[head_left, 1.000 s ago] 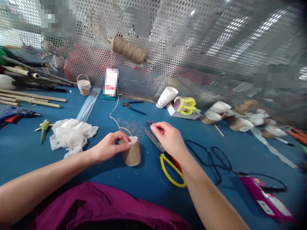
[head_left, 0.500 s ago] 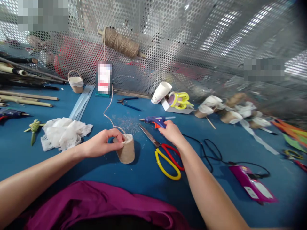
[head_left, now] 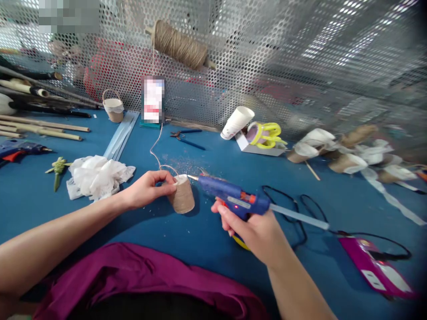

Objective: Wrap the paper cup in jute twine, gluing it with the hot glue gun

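My left hand (head_left: 151,190) pinches the rim of a small twine-wrapped cup (head_left: 182,195), which stands slightly tilted on the blue table. A loose length of twine (head_left: 154,151) runs from the cup's rim back toward the phone. My right hand (head_left: 248,229) is wrapped round a blue hot glue gun (head_left: 227,193) with a glue stick (head_left: 300,215) poking out of its back end. The gun's nozzle is close to the cup's rim; whether it touches I cannot tell. Scissors with a yellow handle (head_left: 240,243) lie mostly hidden beneath the gun and hand.
A twine spool (head_left: 180,44) hangs on the mesh wall above a propped phone (head_left: 152,100). White lace (head_left: 100,177) lies left, pliers (head_left: 188,138) behind. A paper cup (head_left: 237,122) and white box (head_left: 260,149) stand at the back. The gun's cord runs near a purple power strip (head_left: 375,266).
My right hand has lifted the glue gun off the table and brought its nozzle to the cup's rim. My left hand still holds the cup. The view has shifted slightly.
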Demonstrator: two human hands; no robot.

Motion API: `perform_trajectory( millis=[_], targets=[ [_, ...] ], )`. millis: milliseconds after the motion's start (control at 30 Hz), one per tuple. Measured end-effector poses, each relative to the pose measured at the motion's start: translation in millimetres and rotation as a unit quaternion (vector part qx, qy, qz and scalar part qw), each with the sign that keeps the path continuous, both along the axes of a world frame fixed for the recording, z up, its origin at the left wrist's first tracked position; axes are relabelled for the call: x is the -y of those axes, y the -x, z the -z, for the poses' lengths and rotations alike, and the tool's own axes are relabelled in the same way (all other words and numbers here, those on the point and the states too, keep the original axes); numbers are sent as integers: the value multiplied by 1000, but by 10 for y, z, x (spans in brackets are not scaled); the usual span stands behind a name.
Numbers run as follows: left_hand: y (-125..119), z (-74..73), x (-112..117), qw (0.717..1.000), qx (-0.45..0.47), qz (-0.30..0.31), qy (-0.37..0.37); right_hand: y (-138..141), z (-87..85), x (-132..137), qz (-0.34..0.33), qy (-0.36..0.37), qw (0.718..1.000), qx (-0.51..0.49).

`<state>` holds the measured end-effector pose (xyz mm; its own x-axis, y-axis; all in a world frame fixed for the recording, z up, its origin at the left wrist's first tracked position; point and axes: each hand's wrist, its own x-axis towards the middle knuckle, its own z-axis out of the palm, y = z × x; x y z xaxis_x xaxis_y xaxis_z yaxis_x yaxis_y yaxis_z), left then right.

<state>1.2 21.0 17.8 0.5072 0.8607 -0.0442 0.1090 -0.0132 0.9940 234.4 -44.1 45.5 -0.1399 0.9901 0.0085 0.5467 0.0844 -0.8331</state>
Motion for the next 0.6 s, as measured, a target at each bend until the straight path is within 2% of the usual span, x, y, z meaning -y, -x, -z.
perform_trajectory(
  millis=[133, 267, 600],
  targets=[
    [-8, 18, 4, 1000, -13, -14, -9, 41, 62, 62, -7, -69, 992, 110],
    [-6, 44, 10, 999, -23, -22, -29, 80, 58, 82, -12, -113, 979, 171],
    [-7, 31, 16, 999, -28, -14, -40, 103, 77, 81, -17, -140, 973, 182]
  ],
)
